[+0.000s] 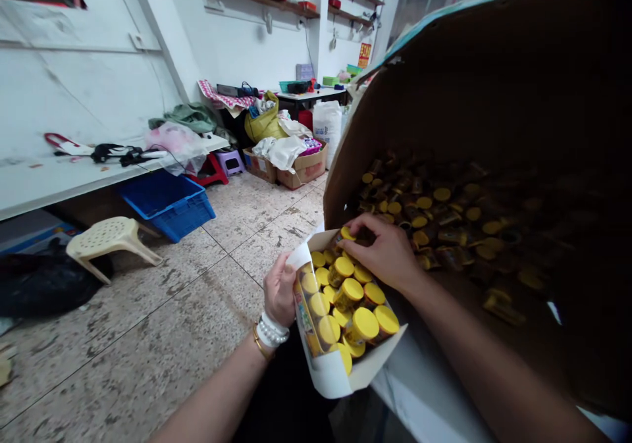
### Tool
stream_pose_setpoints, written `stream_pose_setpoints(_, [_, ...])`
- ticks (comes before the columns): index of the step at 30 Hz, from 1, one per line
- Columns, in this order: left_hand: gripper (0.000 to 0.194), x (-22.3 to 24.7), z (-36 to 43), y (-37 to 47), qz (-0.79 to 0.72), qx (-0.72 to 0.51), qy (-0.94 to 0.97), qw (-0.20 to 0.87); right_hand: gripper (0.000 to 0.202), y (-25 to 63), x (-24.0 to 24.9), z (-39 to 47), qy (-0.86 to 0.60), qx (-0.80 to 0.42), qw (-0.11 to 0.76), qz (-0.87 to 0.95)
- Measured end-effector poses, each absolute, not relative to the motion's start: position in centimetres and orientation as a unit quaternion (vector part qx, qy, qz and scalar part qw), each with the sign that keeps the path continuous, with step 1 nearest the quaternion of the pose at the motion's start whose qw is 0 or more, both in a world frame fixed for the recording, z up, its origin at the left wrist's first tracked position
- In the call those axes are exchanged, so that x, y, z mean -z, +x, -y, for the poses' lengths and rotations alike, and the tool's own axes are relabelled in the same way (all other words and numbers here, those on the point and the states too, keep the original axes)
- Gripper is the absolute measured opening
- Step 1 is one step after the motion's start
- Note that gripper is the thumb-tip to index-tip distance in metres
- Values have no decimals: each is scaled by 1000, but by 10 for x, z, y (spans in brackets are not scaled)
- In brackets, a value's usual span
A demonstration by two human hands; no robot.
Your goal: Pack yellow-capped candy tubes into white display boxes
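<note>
An open white box [332,375] with a clear window in its side holds several small jars with yellow lids [366,324]. My left hand [280,290] is closed on the box's left edge, a bracelet and white beads at the wrist. At the far end of the box, my right hand [382,249] has its fingers pinched on a yellow-lidded jar [347,234]. Just right of that hand, a large cardboard carton [345,160] lies open towards me, with many more such jars [442,195] scattered in its dark inside.
To the left are a cream plastic stool [111,239], a blue crate [172,209] and a white table [64,180]. Cardboard boxes [309,166] with bags stand farther back. A pale surface [419,384] lies beneath the carton.
</note>
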State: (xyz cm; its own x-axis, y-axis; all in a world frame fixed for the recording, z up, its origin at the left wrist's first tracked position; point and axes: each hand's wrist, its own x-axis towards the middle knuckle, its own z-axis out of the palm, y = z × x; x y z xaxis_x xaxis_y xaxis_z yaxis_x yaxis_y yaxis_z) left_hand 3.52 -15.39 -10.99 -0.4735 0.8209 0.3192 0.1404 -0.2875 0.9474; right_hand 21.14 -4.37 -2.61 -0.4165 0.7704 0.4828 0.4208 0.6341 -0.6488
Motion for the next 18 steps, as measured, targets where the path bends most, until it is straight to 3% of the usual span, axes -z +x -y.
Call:
stream_pose_setpoints(2, [47,111,154,35,-535,-670,448,254,8,218,24,43,-340,-161,369,850])
stream_pose_setpoints(6, [49,108,153,36,-536,-674,443,251,25,235,24,26,-394,-79,261,878])
stream_pose_setpoints(10, [50,104,152,38,-540,-675,441,243,26,239,38,12,-440,-24,160,883])
stream_pose_setpoints(18, [45,109,153,38,-538,-675,446,235,30,231,53,16,-443,-9,126,887])
